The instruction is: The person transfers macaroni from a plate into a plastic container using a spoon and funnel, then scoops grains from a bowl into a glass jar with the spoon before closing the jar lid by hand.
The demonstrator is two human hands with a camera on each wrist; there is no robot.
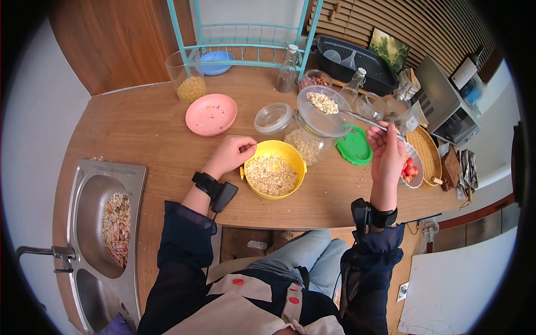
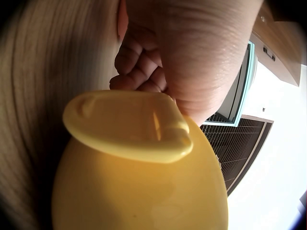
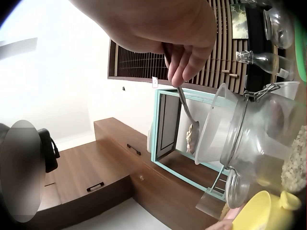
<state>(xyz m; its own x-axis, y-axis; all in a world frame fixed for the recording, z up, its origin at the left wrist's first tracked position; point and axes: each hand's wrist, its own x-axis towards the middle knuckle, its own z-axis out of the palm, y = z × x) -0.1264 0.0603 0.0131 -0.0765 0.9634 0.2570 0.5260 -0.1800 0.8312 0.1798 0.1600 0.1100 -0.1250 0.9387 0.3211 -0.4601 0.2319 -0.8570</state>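
Note:
My right hand (image 1: 386, 149) pinches the handle of a metal spoon (image 1: 365, 119). Oat flakes (image 1: 322, 103) are heaped in the spoon's bowl, over the wide mouth of a translucent funnel (image 3: 216, 125). That funnel sits in the neck of a glass clip-top jar (image 1: 304, 144), which is partly filled with oats. To its left is a yellow bowl (image 1: 302, 177) of oat flakes. My left hand (image 1: 230, 155) grips this bowl's rim near a side handle (image 2: 127, 124), its fingers partly hidden behind the bowl in the left wrist view.
A pink plate (image 1: 211, 115) with crumbs and a round glass lid (image 1: 273, 118) lie behind the bowl. A green lid (image 1: 355, 146) lies right of the jar, near a dish of red fruit (image 1: 410, 171). Glass bottles (image 1: 287, 70) and a turquoise rack (image 1: 245, 47) stand behind; a sink (image 1: 100, 223) is left.

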